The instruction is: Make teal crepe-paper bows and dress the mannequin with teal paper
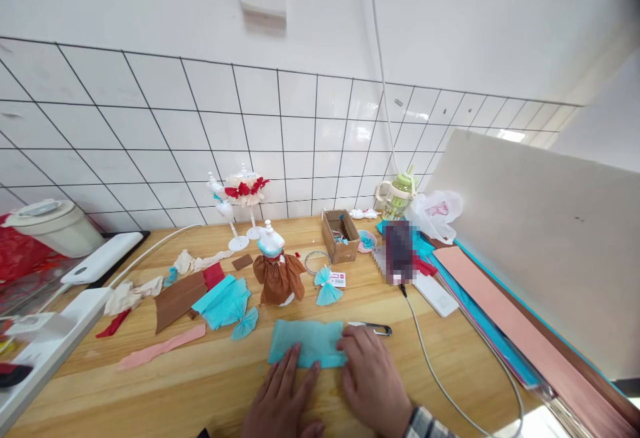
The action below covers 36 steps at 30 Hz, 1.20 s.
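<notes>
A teal sheet of crepe paper lies flat on the wooden table near its front edge. My left hand rests with fingers stretched out, the fingertips pressing the sheet's lower left edge. My right hand lies flat on the table, fingers pressed on the sheet's right end. Just beyond the right hand's fingertips lies a small metal cutter. Behind the sheet stands a little doll form in a brown paper dress, with a teal paper bow beside it.
Scraps of brown, teal, red and pink paper lie at the left. A small cardboard box, a bottle, a white cable and long coloured paper sheets are at the right. A tiled wall stands behind.
</notes>
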Tool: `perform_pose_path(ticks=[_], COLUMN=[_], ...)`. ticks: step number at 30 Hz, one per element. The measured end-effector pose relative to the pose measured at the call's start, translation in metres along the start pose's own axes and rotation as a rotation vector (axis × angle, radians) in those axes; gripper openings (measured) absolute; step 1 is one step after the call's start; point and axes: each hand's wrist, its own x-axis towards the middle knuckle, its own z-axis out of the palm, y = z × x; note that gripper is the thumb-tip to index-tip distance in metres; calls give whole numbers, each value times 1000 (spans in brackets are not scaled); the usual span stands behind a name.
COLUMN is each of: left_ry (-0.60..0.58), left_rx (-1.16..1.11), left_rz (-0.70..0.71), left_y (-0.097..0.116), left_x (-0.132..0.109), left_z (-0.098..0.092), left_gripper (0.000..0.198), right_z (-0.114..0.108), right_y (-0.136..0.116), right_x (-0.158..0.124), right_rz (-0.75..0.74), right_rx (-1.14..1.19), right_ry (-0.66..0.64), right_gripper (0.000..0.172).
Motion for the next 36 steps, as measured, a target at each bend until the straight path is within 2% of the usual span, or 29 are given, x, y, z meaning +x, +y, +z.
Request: perform_pose_path(ticks=[2, 4, 8, 14, 18, 20, 22, 23, 25, 31, 36], left_ry=[8, 24, 41, 9, 70, 111, 121, 114, 95, -65, -236], left_rx=[-15, -13, 39, 78, 129, 147, 146, 142, 131, 32, -42], left_rz=[-7, 1, 24, 12, 36, 42, 37, 32, 12, -99, -277], left_y=[1, 2, 3, 4, 2, 2, 3, 5, 7, 11, -2], left_x=[0, 1, 4, 6, 4, 5, 5, 5, 5, -6, -21], left_z=[-1, -3, -8, -13, -7, -4, -3, -4, -7, -13, -13], left_gripper=[73, 73, 73, 71, 69, 67, 66, 67, 68, 72, 67], right_z=[10, 19, 24, 9, 5, 7, 12, 15, 21, 28, 24], right_y=[-4, -6, 0, 26, 40, 36, 26, 20, 11, 8, 9], right_x=[-13, -21, -25, -33, -33, -28, -21, -19, -17, -23, -24], right_rz=[-165, -231, -206, -130, -135, -234, -403, -472, -508, -413, -379], right_rx=[15, 15, 15, -68, -125, -136, -127, -119, -107, -50, -13], right_ry=[-32, -98, -166, -121, -90, -74, -87, -100, -117, -190, -238], right_gripper=[46, 54, 56, 50, 51, 59, 70, 74, 77, 69, 66])
